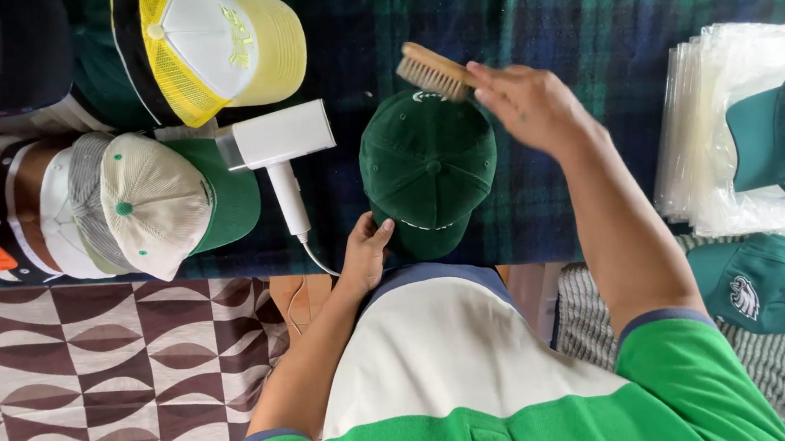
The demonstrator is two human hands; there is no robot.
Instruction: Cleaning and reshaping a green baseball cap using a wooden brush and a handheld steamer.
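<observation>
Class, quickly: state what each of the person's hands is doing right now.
Left hand: open, resting on the brim of the dark green cotton cap.
Right hand: closed around a wooden bristle brush.

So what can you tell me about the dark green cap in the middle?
The dark green cap is a cloth baseball cap with stitched panels and a button on top. It lies crown up on the dark plaid table cover, brim toward the person. The left hand steadies its brim edge. The right hand holds a wooden brush with pale bristles at its far edge. A small white mark shows there.
</observation>
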